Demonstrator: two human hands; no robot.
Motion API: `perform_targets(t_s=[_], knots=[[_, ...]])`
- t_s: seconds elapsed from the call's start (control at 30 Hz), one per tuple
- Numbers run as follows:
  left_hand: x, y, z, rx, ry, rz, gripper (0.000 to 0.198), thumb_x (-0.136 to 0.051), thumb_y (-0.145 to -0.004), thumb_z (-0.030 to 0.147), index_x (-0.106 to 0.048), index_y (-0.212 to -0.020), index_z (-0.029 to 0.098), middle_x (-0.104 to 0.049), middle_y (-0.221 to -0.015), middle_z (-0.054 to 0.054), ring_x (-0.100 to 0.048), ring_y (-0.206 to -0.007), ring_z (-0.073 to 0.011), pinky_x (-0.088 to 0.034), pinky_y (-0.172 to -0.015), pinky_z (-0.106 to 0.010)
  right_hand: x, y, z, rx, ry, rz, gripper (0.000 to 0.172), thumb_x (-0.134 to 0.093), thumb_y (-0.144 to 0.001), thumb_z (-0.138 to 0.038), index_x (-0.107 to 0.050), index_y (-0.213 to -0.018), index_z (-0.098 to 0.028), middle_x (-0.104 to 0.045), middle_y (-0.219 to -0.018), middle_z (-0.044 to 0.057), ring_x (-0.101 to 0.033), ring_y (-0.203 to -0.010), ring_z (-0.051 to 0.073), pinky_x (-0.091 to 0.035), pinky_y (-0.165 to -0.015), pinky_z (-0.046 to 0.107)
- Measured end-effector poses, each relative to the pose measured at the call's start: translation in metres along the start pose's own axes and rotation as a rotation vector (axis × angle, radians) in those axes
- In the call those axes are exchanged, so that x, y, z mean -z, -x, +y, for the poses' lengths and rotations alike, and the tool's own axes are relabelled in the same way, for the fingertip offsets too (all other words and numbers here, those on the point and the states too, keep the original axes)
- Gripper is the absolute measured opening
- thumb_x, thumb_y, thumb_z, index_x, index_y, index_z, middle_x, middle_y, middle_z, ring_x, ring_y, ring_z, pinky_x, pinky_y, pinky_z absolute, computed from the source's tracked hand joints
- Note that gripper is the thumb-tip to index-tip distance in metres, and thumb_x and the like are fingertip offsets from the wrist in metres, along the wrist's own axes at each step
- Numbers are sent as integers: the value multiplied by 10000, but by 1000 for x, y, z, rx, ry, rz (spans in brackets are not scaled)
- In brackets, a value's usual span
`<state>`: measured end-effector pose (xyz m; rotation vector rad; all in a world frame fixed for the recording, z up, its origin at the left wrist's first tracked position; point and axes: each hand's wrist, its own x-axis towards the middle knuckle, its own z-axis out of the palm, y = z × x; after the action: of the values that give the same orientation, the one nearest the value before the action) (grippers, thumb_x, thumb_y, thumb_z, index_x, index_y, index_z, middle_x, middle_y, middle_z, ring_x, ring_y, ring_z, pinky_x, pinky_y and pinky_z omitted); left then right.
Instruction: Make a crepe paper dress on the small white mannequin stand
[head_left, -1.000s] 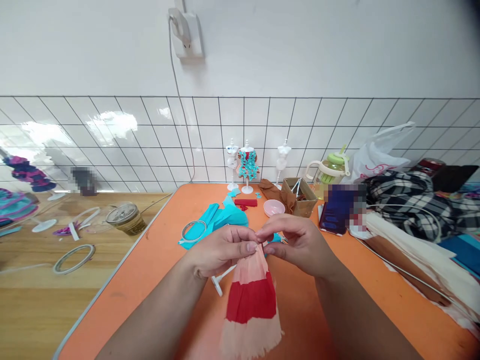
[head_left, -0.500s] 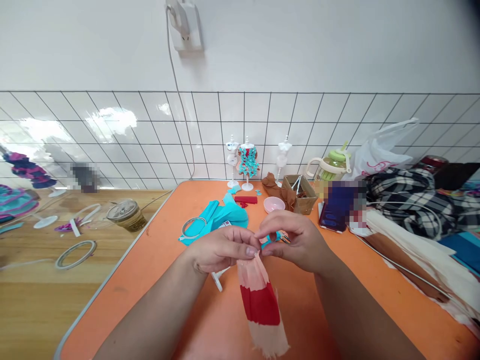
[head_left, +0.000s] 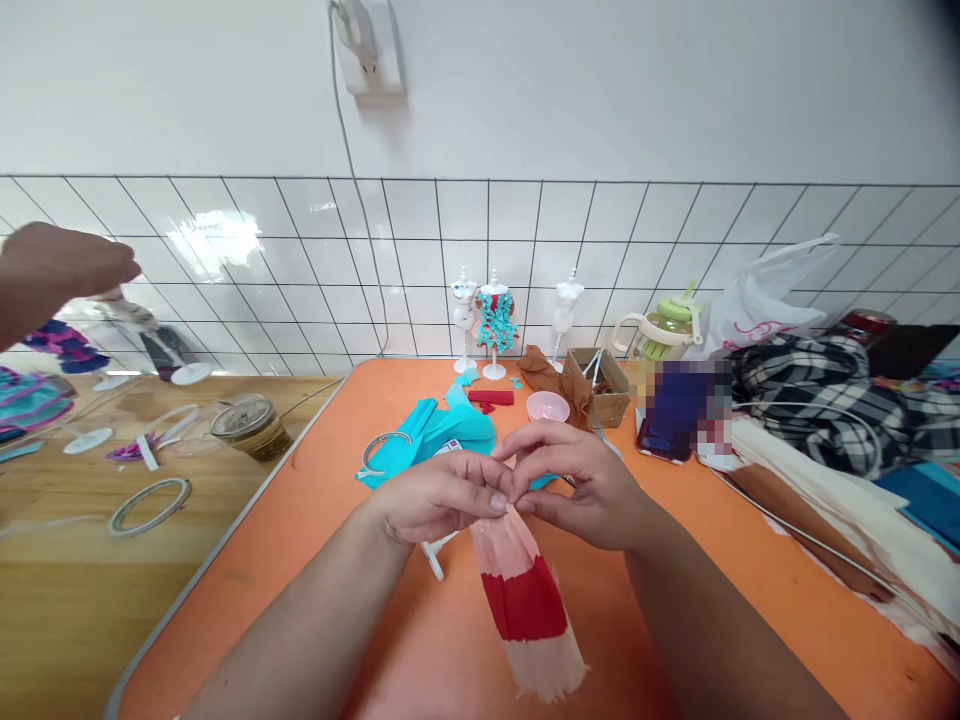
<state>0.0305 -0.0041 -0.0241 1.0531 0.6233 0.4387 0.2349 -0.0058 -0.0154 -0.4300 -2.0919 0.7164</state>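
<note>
A pleated strip of peach crepe paper [head_left: 529, 552] with a red band [head_left: 525, 603] across it hangs from my hands over the orange table. Its lower edge is frayed. My left hand [head_left: 442, 495] pinches the gathered top edge between thumb and fingers. Close against it, my right hand [head_left: 577, 485] is closed at the same top corner, with thumb and fingertips on the paper. Behind my hands lies turquoise crepe paper [head_left: 431, 435], with a roll of tape [head_left: 384, 453] on it. A white object [head_left: 433, 560] is partly hidden under my left hand.
Small white mannequins [head_left: 568, 310] stand by the tiled wall, one wearing turquoise ruffles [head_left: 496, 320]. A pink bowl [head_left: 547, 407], a box [head_left: 606, 390], a phone [head_left: 667, 430] and a green-lidded bottle [head_left: 675, 320] are farther back. At left, another person's hand [head_left: 67, 262] holds a mannequin [head_left: 135, 315].
My right hand has moved in closer to my left, its fingers now at the paper's top edge. Another person's hand has appeared at the left with a mannequin.
</note>
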Motion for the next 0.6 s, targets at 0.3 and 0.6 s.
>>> perform_targets(t_s=[0.3, 0.6], knots=[[6, 1, 7, -255, -252, 289, 425, -578, -847, 501, -630, -1140, 199, -644, -1138, -115, -583, -1109, -263, -417, -982, -408, 12, 4, -2, -300, 338, -139, 106, -606, -811, -162, -643, -734, -226, -654, -962, 21, -598, -855, 174, -458, -724, 303], [-37, 1, -10, -150, -902, 351, 438, -650, -784, 482, -640, -1177, 288, -712, -1045, -40, -632, -976, -238, -460, -788, -303, 22, 25, 2, -603, 366, -291, 122, -560, -761, -130, -635, -738, -224, -646, -653, -14, -549, -567, 129, -331, -489, 235]])
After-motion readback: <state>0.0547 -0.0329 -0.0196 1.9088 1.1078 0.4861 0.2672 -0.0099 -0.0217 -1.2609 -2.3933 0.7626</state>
